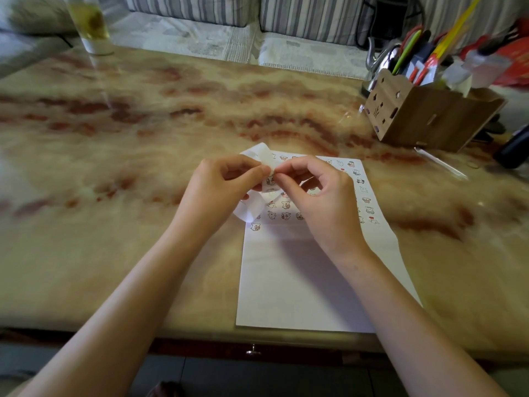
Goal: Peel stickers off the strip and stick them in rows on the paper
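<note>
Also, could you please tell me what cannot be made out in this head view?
1. Head view: the left hand and right hand pinch the strip; their fingertips hide whether a sticker has lifted.
2. The right hand covers some sticker rows on the paper; the designs are too small to read.
3. The wooden organizer holds blurred contents.
4. The bottle is cut off by the upper edge.

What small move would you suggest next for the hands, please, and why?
Probably the right hand should draw its pinch away from the strip that the left hand holds, peeling the next one free. Both pinch the strip at one spot above the paper, and the lowest row shows only one sticker.
</note>
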`<action>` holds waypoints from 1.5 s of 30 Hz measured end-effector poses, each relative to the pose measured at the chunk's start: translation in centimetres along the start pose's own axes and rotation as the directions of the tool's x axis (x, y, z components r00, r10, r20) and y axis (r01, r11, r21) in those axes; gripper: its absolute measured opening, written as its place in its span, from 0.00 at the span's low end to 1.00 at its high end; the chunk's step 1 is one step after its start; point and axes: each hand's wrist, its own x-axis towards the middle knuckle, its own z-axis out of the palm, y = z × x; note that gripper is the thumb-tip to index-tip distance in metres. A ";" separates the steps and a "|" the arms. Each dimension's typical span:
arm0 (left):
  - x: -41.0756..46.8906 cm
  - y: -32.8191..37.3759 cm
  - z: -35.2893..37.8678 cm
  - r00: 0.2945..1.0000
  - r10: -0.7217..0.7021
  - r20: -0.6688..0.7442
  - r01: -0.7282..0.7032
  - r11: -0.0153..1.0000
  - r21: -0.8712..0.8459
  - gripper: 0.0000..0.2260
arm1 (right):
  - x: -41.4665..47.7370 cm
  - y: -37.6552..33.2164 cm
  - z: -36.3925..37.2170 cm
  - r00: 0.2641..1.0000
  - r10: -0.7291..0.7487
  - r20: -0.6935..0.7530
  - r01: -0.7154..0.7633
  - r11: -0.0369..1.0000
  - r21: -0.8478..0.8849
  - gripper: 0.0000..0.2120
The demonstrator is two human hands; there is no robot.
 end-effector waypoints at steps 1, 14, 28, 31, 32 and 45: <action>0.0 0.0 0.0 1.000 -0.003 -0.001 0.003 1.000 0.001 0.05 | 0.0 0.0 0.0 1.000 0.000 0.003 0.000 1.000 -0.002 0.01; 0.0 -0.3 0.0 0.998 -0.062 -0.005 0.062 0.997 -0.035 0.06 | -0.3 0.8 -0.1 0.965 -0.261 0.026 0.255 0.911 -0.324 0.03; 0.0 -0.5 -0.2 0.994 -0.033 -0.100 0.043 0.994 0.105 0.06 | -0.5 0.0 -2.4 0.808 0.499 0.314 -0.529 0.849 0.012 0.04; 0.0 -0.5 -0.1 0.994 -0.032 -0.105 0.044 0.993 0.110 0.06 | -0.5 0.2 -1.9 0.765 0.560 0.319 -0.567 0.820 -0.080 0.04; 0.1 -0.5 -0.2 0.994 -0.033 -0.105 0.045 0.993 0.111 0.06 | -0.5 0.1 -1.8 0.759 0.569 0.316 -0.572 0.815 -0.095 0.03; 0.2 -0.5 -0.1 0.994 -0.035 -0.106 0.046 0.993 0.106 0.06 | -0.7 0.0 -1.2 0.750 0.582 0.315 -0.565 0.811 -0.152 0.02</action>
